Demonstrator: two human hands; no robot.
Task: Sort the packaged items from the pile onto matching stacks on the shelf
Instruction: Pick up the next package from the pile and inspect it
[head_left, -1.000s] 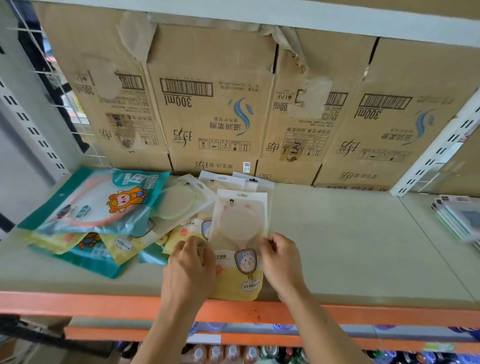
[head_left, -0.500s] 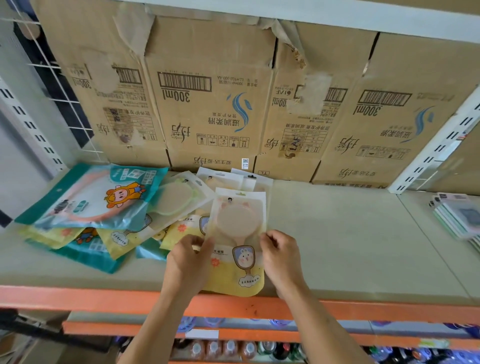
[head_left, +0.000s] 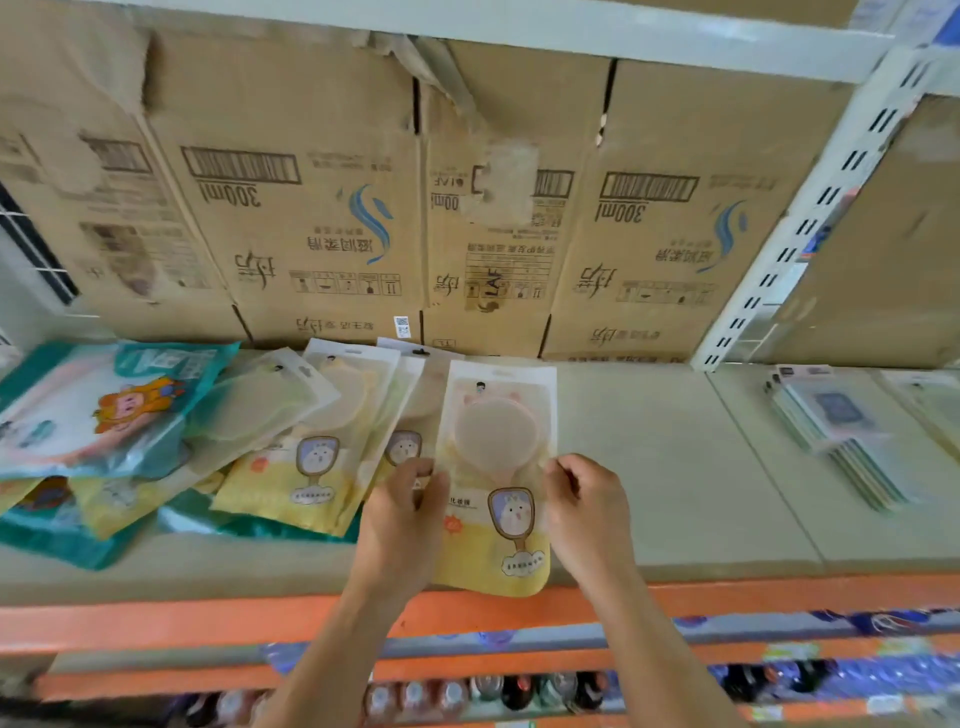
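A yellow-and-clear packet with a pink round hand mirror (head_left: 497, 467) is held upright over the shelf's front. My left hand (head_left: 402, 519) pinches its left edge and my right hand (head_left: 584, 506) pinches its right edge. To the left lies the pile: several similar yellow mirror packets (head_left: 317, 447) fanned out, and teal packets (head_left: 98, 405) with an orange cartoon figure on top of them. A separate stack of grey-white flat packets (head_left: 841, 431) lies at the far right of the shelf (head_left: 675, 467).
Cardboard boxes (head_left: 322, 208) line the back of the shelf. An orange beam (head_left: 156, 618) runs along the front edge. A white slotted upright (head_left: 810, 223) stands at the right. Bottles (head_left: 467, 691) sit on the level below. Bare shelf board lies between the held packet and the grey stack.
Both hands have carried the pink mirror packet to the right, off the pile. More of the yellow packets that lay under it are now uncovered.
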